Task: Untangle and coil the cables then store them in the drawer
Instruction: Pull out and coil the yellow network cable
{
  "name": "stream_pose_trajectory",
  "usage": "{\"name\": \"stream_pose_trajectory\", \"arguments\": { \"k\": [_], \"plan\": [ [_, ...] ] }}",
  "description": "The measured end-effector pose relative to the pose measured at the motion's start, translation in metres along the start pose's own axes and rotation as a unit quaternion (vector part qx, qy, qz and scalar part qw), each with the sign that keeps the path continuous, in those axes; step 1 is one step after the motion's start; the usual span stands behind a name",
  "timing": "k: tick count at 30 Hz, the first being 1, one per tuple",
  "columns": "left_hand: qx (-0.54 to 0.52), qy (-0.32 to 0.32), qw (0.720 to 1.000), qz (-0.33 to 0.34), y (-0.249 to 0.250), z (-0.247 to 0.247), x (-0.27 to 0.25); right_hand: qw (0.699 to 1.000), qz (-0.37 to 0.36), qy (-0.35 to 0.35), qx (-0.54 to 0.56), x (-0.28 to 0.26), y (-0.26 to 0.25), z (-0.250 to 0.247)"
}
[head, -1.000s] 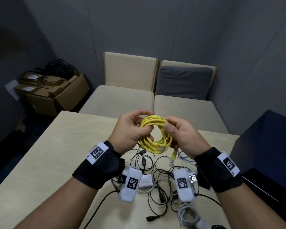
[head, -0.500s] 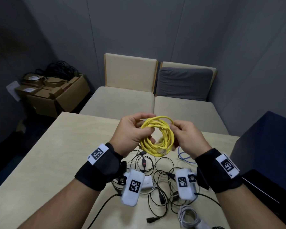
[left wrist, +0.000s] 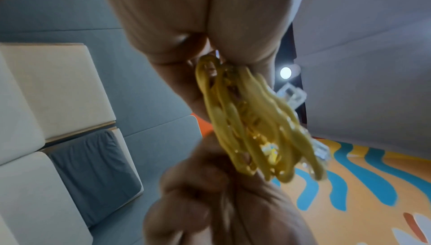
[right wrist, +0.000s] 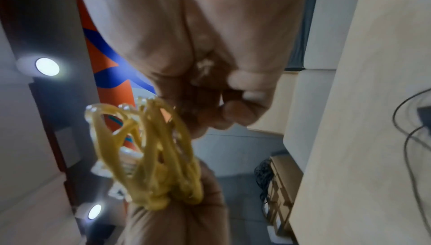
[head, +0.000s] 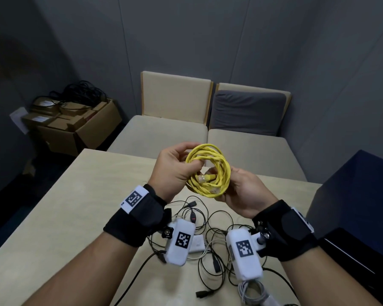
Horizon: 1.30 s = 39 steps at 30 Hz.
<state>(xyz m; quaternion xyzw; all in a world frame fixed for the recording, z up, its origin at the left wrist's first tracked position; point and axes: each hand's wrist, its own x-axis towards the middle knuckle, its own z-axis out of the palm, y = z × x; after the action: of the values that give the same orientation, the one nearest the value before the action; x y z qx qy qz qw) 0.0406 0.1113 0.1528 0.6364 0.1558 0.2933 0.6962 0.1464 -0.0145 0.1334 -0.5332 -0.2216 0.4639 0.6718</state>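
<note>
The yellow cable (head: pixel 224 171), wound into a coil with clear plugs tucked inside, is held up at 12 o'clock from the tangled black-and-white cables (head: pixel 196 244).

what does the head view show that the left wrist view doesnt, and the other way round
Only the head view: the table with a tangle of black and white cables lying on it, the cardboard box in the corner and the dark cabinet at the right.
Only the left wrist view: a surface with blue and orange waves and a round lamp.
Both: the yellow cable coil held between the left hand and the right hand, plus the beige seats and the grey cushion.
</note>
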Motion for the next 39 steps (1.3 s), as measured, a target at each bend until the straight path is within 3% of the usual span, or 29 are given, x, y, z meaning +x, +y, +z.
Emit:
{"name": "stream_pose_trajectory", "arguments": {
  "k": [3,5,7,9,11,13,16,21,25,26,27,28,30,31,32,34,35,39],
  "plan": [
    [0.012,0.012,1.0,0.0,0.0,0.0,0.0,0.998,0.017,0.04,-0.049,-0.003,-0.003,-0.007],
    [0.027,0.018,0.999,-0.002,-0.002,0.0,0.001,0.981,-0.072,0.108,-0.142,-0.006,-0.009,-0.012],
    [0.044,0.024,0.999,-0.006,-0.005,-0.001,0.003,0.921,-0.215,0.174,-0.276,-0.014,-0.019,-0.013],
    [0.053,0.027,0.998,-0.009,-0.007,0.0,0.004,0.853,-0.31,0.136,-0.397,-0.023,-0.029,-0.003],
    [0.05,0.028,0.998,-0.012,-0.008,0.003,0.005,0.763,-0.311,0.078,-0.562,-0.025,-0.029,0.008],
    [0.056,0.035,0.998,-0.016,-0.01,0.005,0.006,0.685,-0.29,0.081,-0.664,-0.02,-0.022,0.013],
    [0.08,0.045,0.996,-0.018,-0.012,0.003,0.006,0.649,-0.313,0.081,-0.689,-0.016,-0.017,0.017],
    [0.105,0.067,0.992,-0.032,-0.016,0.001,0.006,0.615,-0.462,0.035,-0.638,-0.022,-0.011,0.033],
    [0.1,0.093,0.99,-0.038,-0.017,0.0,0.01,0.543,-0.444,0.023,-0.712,-0.024,0.017,0.04],
    [0.094,0.092,0.991,-0.037,-0.016,0.0,0.009,0.55,-0.425,0.025,-0.719,-0.024,0.021,0.037],
    [0.09,0.086,0.992,-0.037,-0.015,-0.001,0.008,0.579,-0.414,0.017,-0.702,-0.025,0.021,0.034],
    [0.09,0.078,0.992,-0.038,-0.016,-0.002,0.006,0.637,-0.406,0.001,-0.655,-0.026,0.018,0.031],
    [0.083,0.063,0.994,-0.042,-0.018,-0.006,0.003,0.798,-0.381,-0.014,-0.467,-0.032,0.005,0.026],
    [0.073,0.052,0.995,-0.046,-0.019,-0.006,0.002,0.857,-0.366,0.008,-0.363,-0.035,-0.005,0.022],
    [0.063,0.04,0.996,-0.049,-0.019,-0.007,0.0,0.885,-0.356,0.053,-0.295,-0.037,-0.014,0.018],
    [0.048,0.013,0.997,-0.053,-0.016,-0.006,-0.002,0.891,-0.316,0.145,-0.293,-0.032,-0.026,0.002],
    [0.041,0.0,0.998,-0.054,-0.015,-0.005,-0.003,0.891,-0.279,0.159,-0.321,-0.03,-0.029,-0.005],
    [0.017,-0.035,0.997,-0.061,-0.012,0.001,-0.004,0.935,-0.124,0.069,-0.324,-0.026,-0.023,-0.02]
  ]
}}
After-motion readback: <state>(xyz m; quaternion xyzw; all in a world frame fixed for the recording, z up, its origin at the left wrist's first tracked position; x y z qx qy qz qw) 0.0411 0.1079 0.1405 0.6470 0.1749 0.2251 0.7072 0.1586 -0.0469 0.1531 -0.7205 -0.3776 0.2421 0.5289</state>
